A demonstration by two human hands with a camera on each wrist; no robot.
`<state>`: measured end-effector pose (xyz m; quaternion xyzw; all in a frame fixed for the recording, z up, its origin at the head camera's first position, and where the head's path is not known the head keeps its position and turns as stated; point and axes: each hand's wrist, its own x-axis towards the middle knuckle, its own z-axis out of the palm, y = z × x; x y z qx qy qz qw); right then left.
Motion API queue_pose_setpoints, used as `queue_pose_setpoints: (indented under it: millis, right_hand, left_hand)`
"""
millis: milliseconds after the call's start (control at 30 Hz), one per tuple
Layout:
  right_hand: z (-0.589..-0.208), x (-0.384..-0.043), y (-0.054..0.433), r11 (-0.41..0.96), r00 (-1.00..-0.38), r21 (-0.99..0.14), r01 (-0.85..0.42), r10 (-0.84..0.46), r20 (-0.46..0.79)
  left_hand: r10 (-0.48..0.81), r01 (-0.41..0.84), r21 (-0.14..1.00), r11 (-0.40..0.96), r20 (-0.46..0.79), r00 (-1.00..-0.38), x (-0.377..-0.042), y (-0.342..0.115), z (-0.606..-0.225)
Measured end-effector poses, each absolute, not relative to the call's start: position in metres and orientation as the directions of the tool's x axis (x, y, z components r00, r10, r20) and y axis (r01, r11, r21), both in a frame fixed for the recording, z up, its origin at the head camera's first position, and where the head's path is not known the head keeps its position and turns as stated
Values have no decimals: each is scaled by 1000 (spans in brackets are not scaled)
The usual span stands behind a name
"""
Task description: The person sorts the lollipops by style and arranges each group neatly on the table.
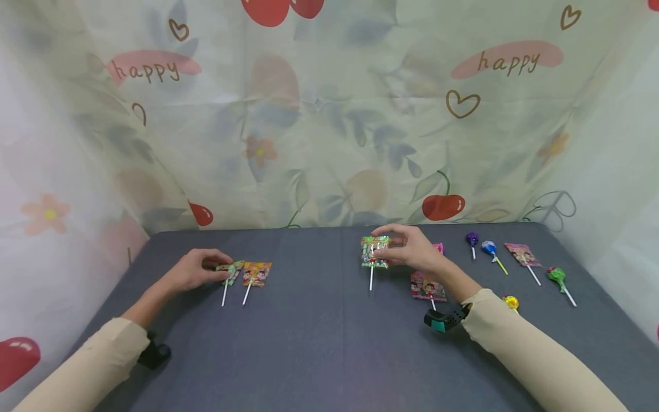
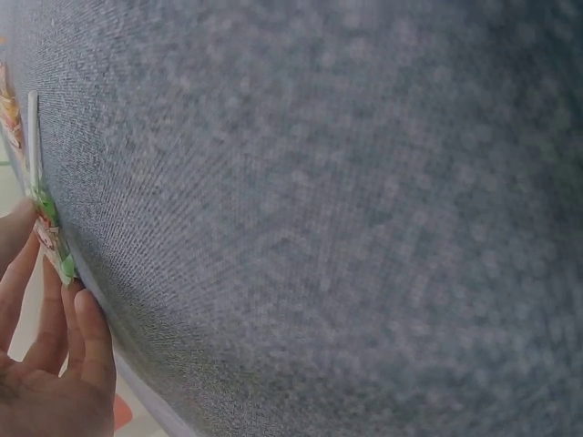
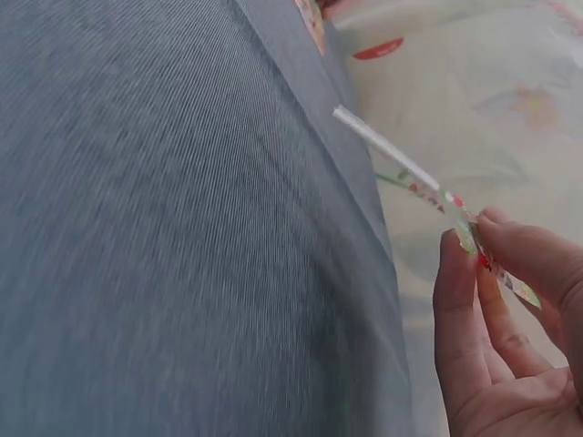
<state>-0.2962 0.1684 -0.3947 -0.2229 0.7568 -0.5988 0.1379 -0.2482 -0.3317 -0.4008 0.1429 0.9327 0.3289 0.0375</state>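
On the left of the dark table, my left hand [image 1: 194, 270] pinches a flat green-wrapped lollipop [image 1: 234, 274], its white stick pointing toward me. The left wrist view shows thumb and fingertips on that wrapper [image 2: 53, 238], close to the cloth. Right beside it lies an orange-wrapped lollipop [image 1: 258, 272]. Near the table's far edge, right of centre, my right hand [image 1: 409, 247] holds another flat green-wrapped lollipop [image 1: 366, 249] between thumb and fingers. Its stick [image 3: 387, 147] hangs down, above the cloth. A pink-wrapped lollipop [image 1: 424, 286] lies below my right wrist, partly covered by it.
At the right of the table [image 1: 309, 343] lie a purple lollipop [image 1: 472, 238], a blue one [image 1: 489, 247], a flat pink one [image 1: 521, 253] and a round green one [image 1: 556, 275]. A yellow lollipop [image 1: 511, 301] is partly behind my right sleeve. A printed curtain [image 1: 319, 143] hangs behind.
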Motion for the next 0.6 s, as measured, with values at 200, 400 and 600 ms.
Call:
queue_pose_setpoints:
  millis: [200,400,600]
  right_hand:
    - [-397,-302,148,133,-857,-979,-152,-511,64]
    - [-399,-303,125,99,-846,-986,-135,-529,62]
    - [-403,-304,98,65,-831,-993,-99,-554,47]
  left_hand:
    - [277,222,622,750,9,-961,-248,-329,-400]
    - [272,213,617,758,-2,-962,-248,-329,-399]
    - [277,209,623,754,-12,-961,-248,-330,-399]
